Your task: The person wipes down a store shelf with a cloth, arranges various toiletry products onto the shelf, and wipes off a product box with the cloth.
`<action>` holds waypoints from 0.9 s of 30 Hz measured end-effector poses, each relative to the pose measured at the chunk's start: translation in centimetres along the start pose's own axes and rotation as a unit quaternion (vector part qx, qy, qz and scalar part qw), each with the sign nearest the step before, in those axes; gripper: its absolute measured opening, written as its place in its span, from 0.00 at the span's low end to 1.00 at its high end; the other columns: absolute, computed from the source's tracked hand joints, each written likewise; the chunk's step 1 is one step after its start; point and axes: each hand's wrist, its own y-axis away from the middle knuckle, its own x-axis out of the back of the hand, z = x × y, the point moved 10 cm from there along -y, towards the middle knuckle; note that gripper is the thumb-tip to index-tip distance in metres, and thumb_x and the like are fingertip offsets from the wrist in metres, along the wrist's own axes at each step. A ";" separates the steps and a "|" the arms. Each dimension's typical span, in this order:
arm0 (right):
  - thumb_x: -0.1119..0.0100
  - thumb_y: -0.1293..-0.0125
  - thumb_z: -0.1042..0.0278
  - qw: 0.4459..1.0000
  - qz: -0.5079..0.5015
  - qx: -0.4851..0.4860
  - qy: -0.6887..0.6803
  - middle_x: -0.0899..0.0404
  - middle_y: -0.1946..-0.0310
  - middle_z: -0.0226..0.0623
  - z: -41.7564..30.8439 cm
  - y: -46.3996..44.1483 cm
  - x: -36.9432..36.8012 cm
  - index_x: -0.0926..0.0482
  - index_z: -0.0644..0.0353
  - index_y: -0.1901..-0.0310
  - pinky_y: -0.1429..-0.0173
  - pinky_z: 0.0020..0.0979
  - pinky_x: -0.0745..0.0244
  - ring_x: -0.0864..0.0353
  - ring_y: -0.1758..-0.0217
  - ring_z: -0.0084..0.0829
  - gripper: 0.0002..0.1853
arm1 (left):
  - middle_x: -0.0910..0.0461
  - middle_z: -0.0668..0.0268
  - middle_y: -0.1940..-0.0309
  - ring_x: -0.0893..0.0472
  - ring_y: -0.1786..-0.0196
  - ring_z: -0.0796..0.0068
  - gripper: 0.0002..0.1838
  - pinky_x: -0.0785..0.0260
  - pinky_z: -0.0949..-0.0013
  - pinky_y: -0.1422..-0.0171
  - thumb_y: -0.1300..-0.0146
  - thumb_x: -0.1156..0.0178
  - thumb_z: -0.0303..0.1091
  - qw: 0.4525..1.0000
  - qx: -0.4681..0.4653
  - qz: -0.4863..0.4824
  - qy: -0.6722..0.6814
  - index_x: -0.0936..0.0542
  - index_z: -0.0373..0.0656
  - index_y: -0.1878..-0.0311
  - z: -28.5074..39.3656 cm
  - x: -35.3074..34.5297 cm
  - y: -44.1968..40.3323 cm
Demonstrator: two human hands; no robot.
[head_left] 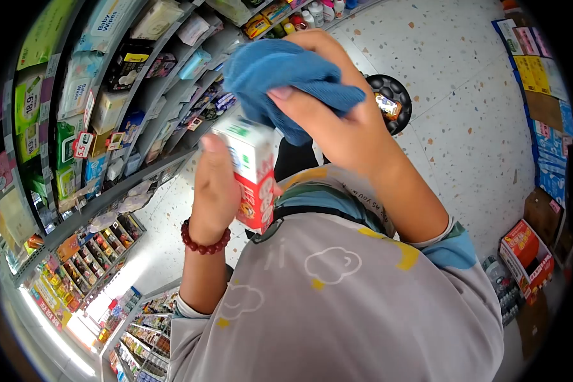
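Note:
My left hand [214, 184], with a dark red bead bracelet at the wrist, is closed around a red and white carton [253, 175]. The carton is tilted, its white end up, in front of my body. Above and to the right of it, my right hand [337, 121] grips a bunched blue cloth [280, 76], thumb pressed on the fabric. The cloth hangs close over the carton's white end; I cannot tell whether they touch. Some of my right fingers are hidden behind the cloth.
Shelves [118, 83] of packed wipes and boxes stand close on the left. A round black stool [398, 95] with a small package on it is beyond my right arm. Cartons and a red box [525, 258] line the right side. The floor [455, 127] is speckled.

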 end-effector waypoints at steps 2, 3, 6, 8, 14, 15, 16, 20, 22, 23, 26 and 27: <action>0.28 0.36 0.71 0.987 -0.062 0.132 0.065 0.24 0.50 0.38 -1.6 -0.3 -1.5 0.24 0.63 0.42 0.43 0.32 0.28 0.23 0.46 0.32 0.22 | 0.16 0.54 0.63 0.13 0.71 0.63 0.36 0.17 0.65 0.68 0.18 0.71 0.60 0.997 0.018 -0.064 -0.039 0.26 0.33 0.46 0.2 -0.6 0.7; 0.26 0.39 0.69 0.983 -0.097 0.133 0.086 0.24 0.50 0.40 -2.1 0.0 -2.8 0.23 0.64 0.44 0.43 0.33 0.28 0.23 0.47 0.34 0.23 | 0.16 0.53 0.61 0.12 0.70 0.62 0.35 0.16 0.65 0.67 0.17 0.71 0.58 0.995 -0.041 -0.049 -0.076 0.26 0.32 0.45 1.0 -0.3 0.8; 0.20 0.46 0.66 0.980 -0.127 0.129 0.086 0.24 0.52 0.43 -1.9 0.5 -4.4 0.22 0.64 0.48 0.46 0.35 0.27 0.23 0.51 0.42 0.26 | 0.15 0.50 0.54 0.11 0.68 0.57 0.32 0.15 0.63 0.66 0.16 0.70 0.51 0.992 -0.088 -0.064 -0.058 0.26 0.30 0.43 0.3 0.4 0.8; 0.21 0.46 0.66 0.973 -0.113 0.169 0.109 0.24 0.55 0.44 -2.3 0.8 -4.2 0.22 0.64 0.50 0.48 0.36 0.26 0.23 0.55 0.42 0.25 | 0.15 0.51 0.57 0.12 0.68 0.60 0.33 0.16 0.65 0.66 0.16 0.69 0.53 0.992 -0.089 -0.016 -0.084 0.25 0.30 0.43 -0.2 1.5 1.0; 0.24 0.44 0.64 0.958 -0.242 0.142 0.056 0.22 0.57 0.41 -1.0 5.1 -8.3 0.21 0.59 0.53 0.51 0.41 0.24 0.22 0.56 0.47 0.20 | 0.15 0.61 0.64 0.15 0.66 0.74 0.39 0.20 0.70 0.60 0.21 0.64 0.67 0.978 0.014 0.153 0.141 0.20 0.36 0.49 -1.1 8.6 -1.9; 0.27 0.42 0.66 0.959 -0.249 0.105 0.084 0.22 0.59 0.40 -0.1 5.9 -9.1 0.21 0.60 0.53 0.53 0.40 0.23 0.21 0.58 0.47 0.17 | 0.15 0.61 0.64 0.15 0.66 0.74 0.39 0.20 0.70 0.60 0.21 0.64 0.67 0.977 0.014 0.155 0.143 0.20 0.36 0.49 -1.3 9.1 -1.8; 0.27 0.42 0.66 0.957 -0.256 0.106 0.082 0.22 0.59 0.40 0.2 5.4 -9.3 0.21 0.60 0.53 0.53 0.40 0.23 0.21 0.58 0.47 0.17 | 0.16 0.63 0.66 0.16 0.67 0.75 0.38 0.22 0.71 0.61 0.21 0.63 0.66 0.982 0.009 0.126 0.139 0.20 0.37 0.49 -0.1 8.3 -1.8; 0.33 0.34 0.69 0.994 0.017 -0.090 -0.063 0.21 0.65 0.41 2.7 1.0 -3.5 0.18 0.63 0.52 0.56 0.34 0.26 0.21 0.61 0.37 0.12 | 0.17 0.63 0.70 0.17 0.72 0.76 0.38 0.22 0.71 0.64 0.20 0.66 0.66 0.969 0.084 0.216 0.087 0.20 0.38 0.53 0.2 7.0 -1.5; 0.32 0.35 0.70 0.999 0.044 0.012 0.020 0.22 0.63 0.43 1.2 -0.9 -2.9 0.19 0.65 0.52 0.54 0.36 0.26 0.22 0.60 0.42 0.13 | 0.17 0.64 0.71 0.18 0.73 0.77 0.38 0.24 0.73 0.66 0.19 0.69 0.64 0.982 0.086 0.155 0.058 0.20 0.39 0.53 -0.8 5.6 -1.7; 0.32 0.37 0.71 0.994 0.046 0.074 0.068 0.23 0.61 0.45 0.4 -1.3 -3.2 0.21 0.66 0.52 0.53 0.37 0.27 0.23 0.59 0.45 0.14 | 0.17 0.65 0.71 0.19 0.73 0.78 0.38 0.24 0.73 0.66 0.19 0.69 0.64 0.983 0.089 0.131 0.089 0.20 0.39 0.54 -1.2 4.7 -2.0; 0.30 0.44 0.74 0.972 0.001 0.176 0.154 0.25 0.57 0.48 -0.6 -0.7 -6.4 0.24 0.68 0.52 0.50 0.43 0.28 0.25 0.56 0.52 0.19 | 0.18 0.66 0.71 0.20 0.72 0.78 0.37 0.24 0.72 0.64 0.18 0.69 0.63 0.986 0.057 0.096 0.126 0.20 0.40 0.56 -2.0 4.1 -3.4; 0.31 0.46 0.74 0.973 -0.068 0.154 0.155 0.25 0.54 0.48 -0.1 -0.4 -7.6 0.24 0.67 0.51 0.49 0.46 0.29 0.26 0.54 0.54 0.21 | 0.17 0.64 0.66 0.18 0.67 0.76 0.36 0.23 0.70 0.59 0.19 0.65 0.65 0.970 0.074 0.120 0.197 0.20 0.39 0.54 -2.8 4.9 -3.7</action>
